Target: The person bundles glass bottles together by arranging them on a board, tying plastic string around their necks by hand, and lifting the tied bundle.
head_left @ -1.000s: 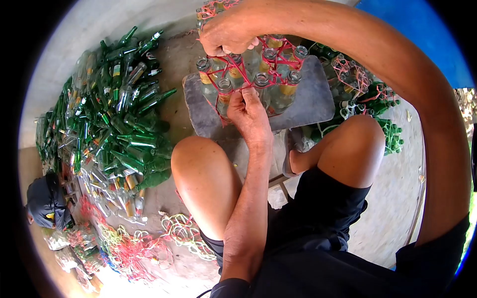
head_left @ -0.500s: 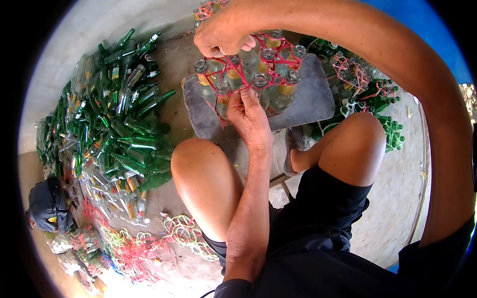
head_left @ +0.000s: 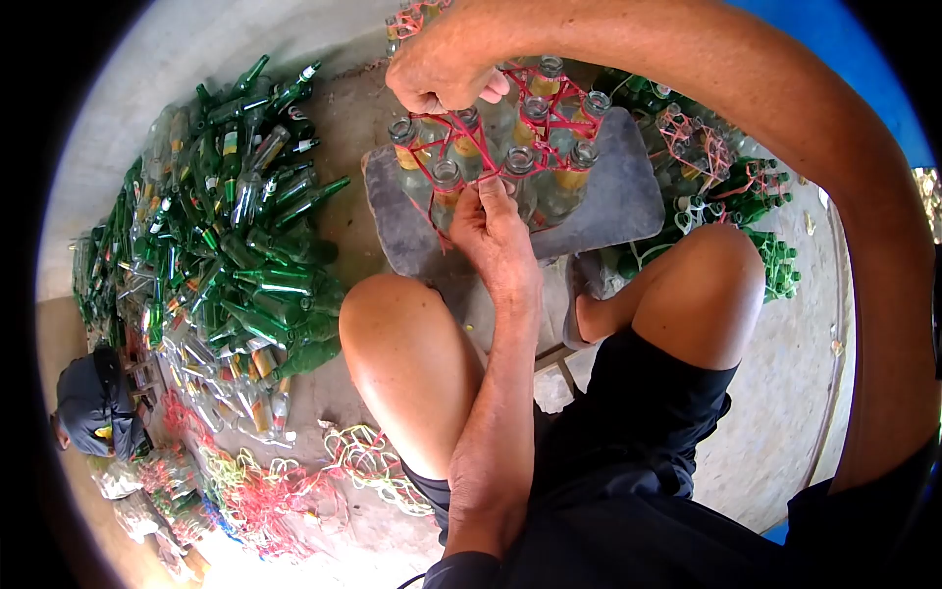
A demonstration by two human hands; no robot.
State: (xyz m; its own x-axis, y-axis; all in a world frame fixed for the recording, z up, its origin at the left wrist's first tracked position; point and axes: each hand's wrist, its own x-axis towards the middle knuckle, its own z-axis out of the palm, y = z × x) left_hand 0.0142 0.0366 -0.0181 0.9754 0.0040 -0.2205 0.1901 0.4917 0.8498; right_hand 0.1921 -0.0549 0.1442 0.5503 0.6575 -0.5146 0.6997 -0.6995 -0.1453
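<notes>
Several clear glass bottles stand upright in a cluster on a low grey board. Red plastic string loops around their necks and crosses between them. At the front of the cluster, my left hand pinches the red string beside two bottle necks. My right arm reaches over from the right, and my right hand is closed above the cluster's far left side. Red string runs down from beneath its fingers; the exact grip is hidden.
A big heap of green and clear bottles lies to the left. Loose pink and yellow string is piled at lower left, near a crouching person. Tied bundles of green bottles stand at right. My knees flank the board.
Hands and bottles keep nearly the same pose; the whole view has shifted by only a few pixels.
</notes>
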